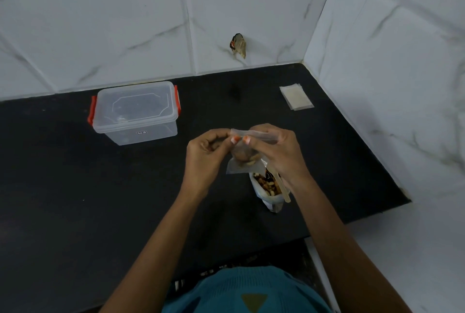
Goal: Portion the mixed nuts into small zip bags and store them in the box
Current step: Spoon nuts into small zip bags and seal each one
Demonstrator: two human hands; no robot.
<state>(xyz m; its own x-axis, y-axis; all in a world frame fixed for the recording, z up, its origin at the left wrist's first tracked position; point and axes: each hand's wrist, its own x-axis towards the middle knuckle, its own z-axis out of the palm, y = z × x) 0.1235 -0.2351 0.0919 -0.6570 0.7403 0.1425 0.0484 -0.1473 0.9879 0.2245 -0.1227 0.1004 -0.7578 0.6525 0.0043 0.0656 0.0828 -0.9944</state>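
Note:
Both hands hold a small clear zip bag (242,159) with a few nuts in its bottom, raised above the black counter. My left hand (205,155) pinches the bag's top strip at its left end. My right hand (273,151) pinches the same strip further right. Just below the right hand stands the open pouch of mixed nuts (268,188) with a pale wooden spoon (283,189) leaning in it. The clear plastic box (136,111) with red clips sits to the left, its lid on.
A small stack of empty zip bags (297,96) lies at the back right of the black counter (75,186). White marble-pattern tiled walls close the back and right side. A torn bit of wrapping (238,45) sticks out of the back wall.

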